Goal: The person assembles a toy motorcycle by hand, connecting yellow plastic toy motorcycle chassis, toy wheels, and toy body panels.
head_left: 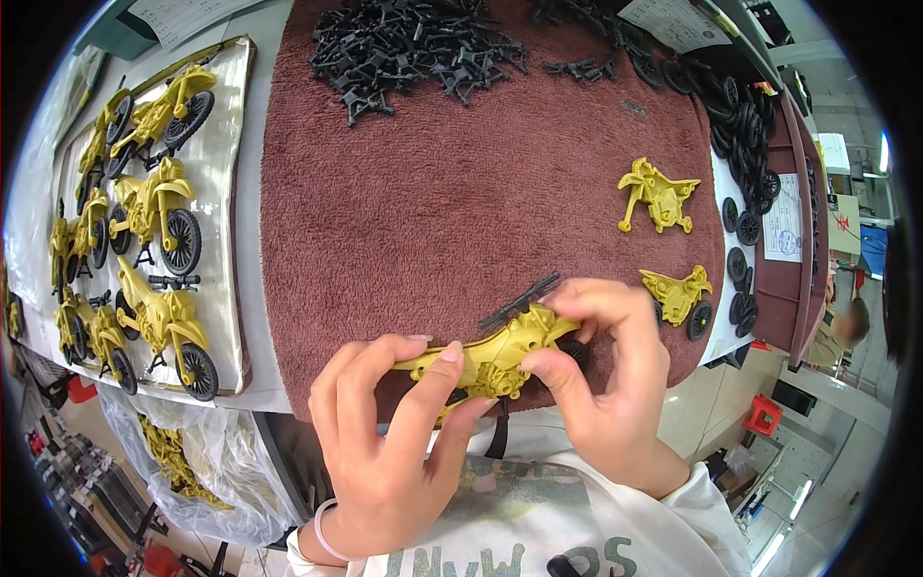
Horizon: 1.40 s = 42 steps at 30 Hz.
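Observation:
Between my two hands is a yellow toy motorcycle (495, 358), held just above the near edge of the brown towel. Black handlebars (519, 300) stick up from its front. My left hand (394, 423) grips the rear end with thumb and fingers. At the front end, the thumb and fingers of my right hand (615, 370) close round the fork area, where a black wheel (577, 354) shows partly behind them. To the right lie two yellow half-bodies: a bare one (663, 197) and a nearer one (681, 293) with black wheels.
The brown towel (461, 202) bears a heap of black plastic parts (404, 48) at its far side. Black wheels (745, 135) are piled along the right edge. Finished-looking yellow motorcycles (159, 212) stand on a tray at left. A plastic bag of yellow parts (183, 466) sits below.

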{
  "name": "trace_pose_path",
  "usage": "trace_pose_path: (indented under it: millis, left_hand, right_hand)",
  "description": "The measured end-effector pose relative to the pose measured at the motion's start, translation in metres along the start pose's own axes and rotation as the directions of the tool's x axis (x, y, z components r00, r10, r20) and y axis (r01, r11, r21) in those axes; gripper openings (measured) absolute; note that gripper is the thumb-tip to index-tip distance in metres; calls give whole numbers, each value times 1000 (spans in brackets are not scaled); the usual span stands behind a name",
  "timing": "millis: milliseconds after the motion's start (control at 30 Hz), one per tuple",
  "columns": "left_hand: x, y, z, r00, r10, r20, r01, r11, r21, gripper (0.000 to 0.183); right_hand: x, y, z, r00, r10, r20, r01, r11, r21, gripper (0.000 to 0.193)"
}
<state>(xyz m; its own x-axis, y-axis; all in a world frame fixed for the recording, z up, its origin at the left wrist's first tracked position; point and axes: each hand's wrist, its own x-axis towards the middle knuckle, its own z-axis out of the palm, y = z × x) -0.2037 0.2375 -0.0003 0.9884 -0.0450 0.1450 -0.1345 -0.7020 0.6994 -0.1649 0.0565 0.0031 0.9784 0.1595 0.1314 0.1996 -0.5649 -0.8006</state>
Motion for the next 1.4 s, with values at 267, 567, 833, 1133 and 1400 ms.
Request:
trace_pose_path:
  millis: [267,567,833,1133,1400]
  left_hand:
    - [-3,-3,3,1000,10,-14,-11,999,-39,45]
    - [-9,-7,4,997,73,-33,-77,988,-137,49]
    - [-7,-5,-6,932,-264,248,337,381,-861,45]
    - [-16,2,2,970,-240,-35,67,403,-913,44]
    - [-19,2,-3,988,-150,-47,16,394,-919,42]
  right_hand:
    - [7,-14,-8,958,261,118,-276,951,139,57]
    - [2,-10,-15,914,355,197,-402,859,317,65]
    - [-13,-12,-21,974,120,191,-218,717,662,63]
    - [-1,-7,-29,963,-168,212,75,919,388,36]
    - [-14,-10,-26,968,-231,96,166,881,443,34]
